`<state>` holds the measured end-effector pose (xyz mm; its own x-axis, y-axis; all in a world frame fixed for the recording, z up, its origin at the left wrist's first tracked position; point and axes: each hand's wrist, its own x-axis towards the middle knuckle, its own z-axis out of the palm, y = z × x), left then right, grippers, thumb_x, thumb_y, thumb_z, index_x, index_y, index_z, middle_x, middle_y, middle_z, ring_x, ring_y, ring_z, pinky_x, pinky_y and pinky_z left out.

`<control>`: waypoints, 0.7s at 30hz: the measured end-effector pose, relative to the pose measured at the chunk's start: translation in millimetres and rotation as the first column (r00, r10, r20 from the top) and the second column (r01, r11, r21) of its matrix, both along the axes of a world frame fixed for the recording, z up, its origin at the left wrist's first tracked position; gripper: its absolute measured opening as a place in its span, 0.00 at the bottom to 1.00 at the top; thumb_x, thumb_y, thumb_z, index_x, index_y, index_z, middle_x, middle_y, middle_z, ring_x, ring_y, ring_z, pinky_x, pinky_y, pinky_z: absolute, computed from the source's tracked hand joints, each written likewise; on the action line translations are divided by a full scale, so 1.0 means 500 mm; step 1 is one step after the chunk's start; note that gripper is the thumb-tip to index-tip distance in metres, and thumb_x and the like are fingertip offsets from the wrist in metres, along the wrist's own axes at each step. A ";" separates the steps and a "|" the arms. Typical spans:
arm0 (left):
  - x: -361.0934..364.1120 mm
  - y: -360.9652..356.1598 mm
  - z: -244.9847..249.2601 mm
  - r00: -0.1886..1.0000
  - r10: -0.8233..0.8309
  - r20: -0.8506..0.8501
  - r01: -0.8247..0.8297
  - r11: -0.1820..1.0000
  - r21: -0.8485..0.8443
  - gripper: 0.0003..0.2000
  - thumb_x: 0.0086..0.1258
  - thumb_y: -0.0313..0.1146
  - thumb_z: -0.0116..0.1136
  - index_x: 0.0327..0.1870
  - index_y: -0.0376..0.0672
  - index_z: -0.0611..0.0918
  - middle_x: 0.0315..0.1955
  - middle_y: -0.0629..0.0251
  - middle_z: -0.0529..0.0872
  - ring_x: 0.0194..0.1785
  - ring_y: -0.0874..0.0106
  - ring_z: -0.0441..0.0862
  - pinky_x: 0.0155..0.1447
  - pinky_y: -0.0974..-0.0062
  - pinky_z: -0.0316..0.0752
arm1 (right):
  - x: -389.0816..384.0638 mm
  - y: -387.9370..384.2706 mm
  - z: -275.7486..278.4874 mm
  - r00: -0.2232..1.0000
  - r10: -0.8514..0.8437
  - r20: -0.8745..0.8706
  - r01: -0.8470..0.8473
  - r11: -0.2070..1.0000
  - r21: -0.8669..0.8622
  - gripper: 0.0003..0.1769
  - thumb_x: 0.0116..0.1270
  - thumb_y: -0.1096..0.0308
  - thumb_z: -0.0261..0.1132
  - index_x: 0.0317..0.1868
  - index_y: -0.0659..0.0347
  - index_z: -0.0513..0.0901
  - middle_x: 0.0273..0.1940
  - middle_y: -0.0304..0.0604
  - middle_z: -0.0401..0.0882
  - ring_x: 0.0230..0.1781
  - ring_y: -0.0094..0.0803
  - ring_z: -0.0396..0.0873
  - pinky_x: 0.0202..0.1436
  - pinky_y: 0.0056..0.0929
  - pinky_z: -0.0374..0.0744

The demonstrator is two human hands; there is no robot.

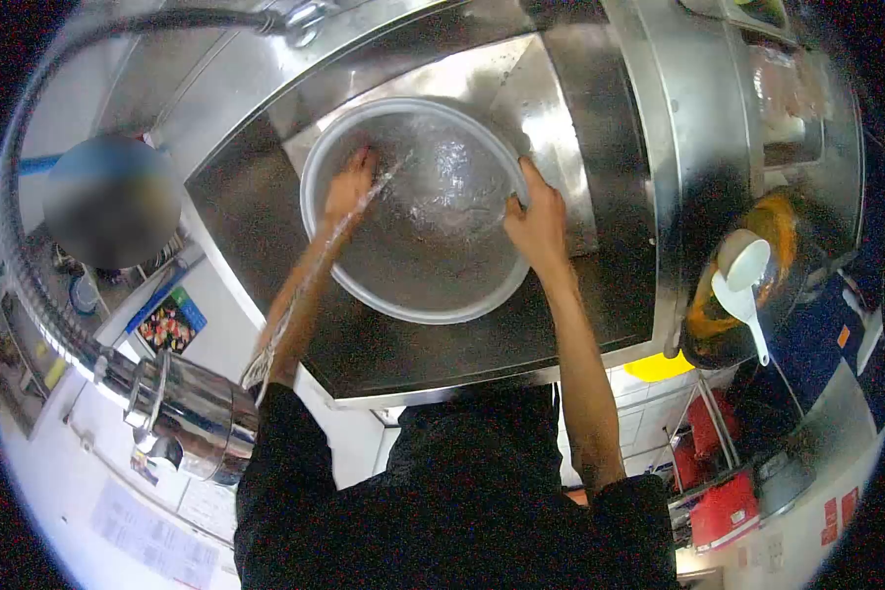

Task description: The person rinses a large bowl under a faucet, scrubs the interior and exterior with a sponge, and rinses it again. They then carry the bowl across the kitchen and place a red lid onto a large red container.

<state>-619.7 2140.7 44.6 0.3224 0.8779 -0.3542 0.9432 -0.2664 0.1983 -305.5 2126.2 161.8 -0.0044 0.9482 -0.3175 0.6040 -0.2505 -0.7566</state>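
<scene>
Clamped over the right rim of the bowl [413, 315], the right hand [538, 221] has its fingers curled onto the edge, a closed, steadying hold. The left hand [350, 187] is down inside against the left inner wall, where spray and glare blur the fingers, so I cannot tell whether it lies flat or is closed on a cloth or pad. The bowl, wide, shallow and metal, sits in the middle of the sink [256, 226] with water pooled and churning in its far half. A thin stream [310, 265] runs along the left forearm toward that hand, apparently from the sprayer [182, 413] at the lower left on its coiled hose [20, 256]. For a scrub like this, I judge that the rim hand should do the anchoring: a wet metal bowl on a steel basin will likely skate and spin if pushed from one side only, so the inner hand's pressure is best met squarely across the bowl. Turning the bowl under the rim grip, rather than reaching round it, would bring each stretch of wall to the working hand. Well off to the right, past the sink's raised edge, a wok [787, 236] of orange sauce with a white ladle [742, 285] stands open, so splashes are best kept low and aimed away from it.
</scene>
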 end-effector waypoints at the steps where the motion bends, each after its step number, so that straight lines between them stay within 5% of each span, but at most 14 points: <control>1: 0.008 -0.068 -0.032 0.983 -0.044 -0.178 0.017 0.988 -0.152 0.22 0.63 0.29 0.47 0.61 0.35 0.69 0.54 0.48 0.74 0.46 0.55 0.80 0.51 0.61 0.76 | 0.004 0.002 -0.005 0.999 -0.050 -0.021 0.049 0.997 -0.058 0.30 0.52 0.80 0.59 0.60 0.73 0.69 0.51 0.65 0.76 0.54 0.54 0.75 0.58 0.39 0.72; 3: 0.035 -0.198 -0.118 0.958 0.040 -0.285 -0.160 0.897 -0.412 0.17 0.64 0.32 0.50 0.54 0.39 0.77 0.44 0.50 0.79 0.41 0.56 0.80 0.49 0.62 0.76 | 0.008 -0.005 -0.037 0.994 -0.101 -0.046 0.095 0.989 -0.114 0.30 0.53 0.80 0.59 0.59 0.73 0.69 0.51 0.65 0.76 0.54 0.53 0.75 0.58 0.38 0.72; 4: 0.081 -0.272 -0.123 0.970 0.136 -0.202 -0.199 0.921 -0.336 0.16 0.64 0.36 0.51 0.50 0.41 0.79 0.41 0.49 0.81 0.41 0.55 0.80 0.50 0.59 0.75 | 0.010 -0.020 -0.066 0.983 -0.167 -0.075 0.156 0.979 -0.130 0.29 0.54 0.79 0.60 0.59 0.72 0.70 0.51 0.64 0.76 0.54 0.53 0.75 0.59 0.38 0.72; 5: 0.126 -0.338 -0.196 0.976 0.192 -0.102 -0.218 0.889 -0.404 0.18 0.64 0.38 0.52 0.53 0.42 0.79 0.46 0.46 0.80 0.47 0.51 0.79 0.53 0.58 0.74 | 0.008 -0.030 -0.082 0.967 -0.233 -0.102 0.216 0.965 -0.150 0.28 0.55 0.77 0.61 0.58 0.71 0.71 0.52 0.64 0.75 0.55 0.52 0.75 0.59 0.37 0.71; 7: 0.297 -0.305 -0.105 0.878 0.407 -0.252 -0.455 0.548 -0.701 0.29 0.66 0.42 0.52 0.66 0.39 0.64 0.57 0.44 0.74 0.59 0.47 0.73 0.62 0.54 0.67 | -0.006 -0.048 -0.083 0.968 -0.239 -0.072 0.229 0.965 -0.125 0.25 0.57 0.74 0.62 0.56 0.71 0.73 0.49 0.64 0.77 0.52 0.52 0.77 0.56 0.38 0.73; 8: 0.353 -0.309 -0.143 0.877 0.409 -0.251 -0.454 0.537 -0.710 0.29 0.66 0.42 0.52 0.66 0.39 0.64 0.57 0.44 0.74 0.59 0.47 0.73 0.62 0.54 0.67 | -0.010 -0.058 -0.083 0.969 -0.244 -0.035 0.239 0.966 -0.101 0.23 0.59 0.71 0.63 0.54 0.70 0.75 0.46 0.64 0.78 0.49 0.53 0.79 0.53 0.39 0.75; 11: 0.431 -0.199 -0.255 0.969 0.241 0.053 -0.186 0.856 -0.482 0.25 0.65 0.42 0.52 0.61 0.39 0.69 0.50 0.46 0.77 0.52 0.49 0.76 0.55 0.55 0.70 | -0.009 -0.065 -0.082 0.983 -0.183 0.019 0.184 0.978 -0.102 0.18 0.63 0.63 0.63 0.48 0.69 0.78 0.38 0.62 0.81 0.40 0.55 0.81 0.43 0.41 0.78; 12: 0.411 -0.139 -0.268 0.976 0.206 0.065 -0.156 0.881 -0.446 0.24 0.64 0.42 0.53 0.59 0.40 0.70 0.48 0.46 0.78 0.50 0.50 0.77 0.52 0.55 0.72 | -0.004 -0.071 -0.096 0.981 -0.177 0.081 0.180 0.983 -0.033 0.17 0.64 0.59 0.63 0.42 0.68 0.78 0.32 0.61 0.81 0.34 0.58 0.80 0.36 0.44 0.78; 15: 0.243 -0.002 -0.269 0.977 0.208 0.049 -0.171 0.901 -0.400 0.21 0.63 0.41 0.53 0.54 0.40 0.74 0.41 0.48 0.81 0.42 0.52 0.80 0.45 0.56 0.75 | 0.013 -0.060 -0.105 0.980 -0.143 0.141 0.147 0.989 -0.022 0.21 0.64 0.55 0.62 0.46 0.65 0.77 0.28 0.61 0.80 0.28 0.58 0.80 0.32 0.47 0.78; 17: 0.105 -0.042 -0.257 0.965 0.261 0.004 -0.246 0.915 -0.320 0.19 0.62 0.41 0.54 0.50 0.41 0.77 0.37 0.49 0.83 0.38 0.54 0.83 0.40 0.56 0.77 | 0.011 -0.062 -0.106 0.983 -0.150 0.109 0.151 0.988 -0.007 0.19 0.64 0.55 0.62 0.45 0.64 0.78 0.27 0.61 0.80 0.28 0.57 0.80 0.31 0.47 0.78; 19: 0.042 -0.152 -0.253 0.976 0.200 -0.085 -0.210 0.969 -0.130 0.26 0.63 0.45 0.55 0.58 0.38 0.70 0.43 0.48 0.81 0.44 0.52 0.81 0.44 0.56 0.77 | 0.005 -0.062 -0.101 0.985 -0.155 0.069 0.154 0.988 0.017 0.18 0.64 0.56 0.62 0.43 0.63 0.78 0.27 0.60 0.80 0.27 0.57 0.80 0.30 0.47 0.78; 21: 0.051 -0.310 -0.259 0.957 0.224 -0.184 -0.271 0.915 -0.298 0.26 0.62 0.45 0.56 0.56 0.35 0.73 0.44 0.46 0.81 0.48 0.51 0.79 0.49 0.57 0.75 | -0.007 -0.066 -0.088 0.973 -0.220 0.075 0.218 0.975 0.038 0.16 0.63 0.60 0.63 0.40 0.68 0.80 0.32 0.60 0.81 0.34 0.55 0.81 0.36 0.42 0.77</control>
<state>-594.4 1985.6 -84.7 0.0346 0.7571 -0.6524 0.9952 0.0337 0.0919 -309.2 2093.3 117.9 0.2281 0.9323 -0.2808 0.5947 -0.3618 -0.7179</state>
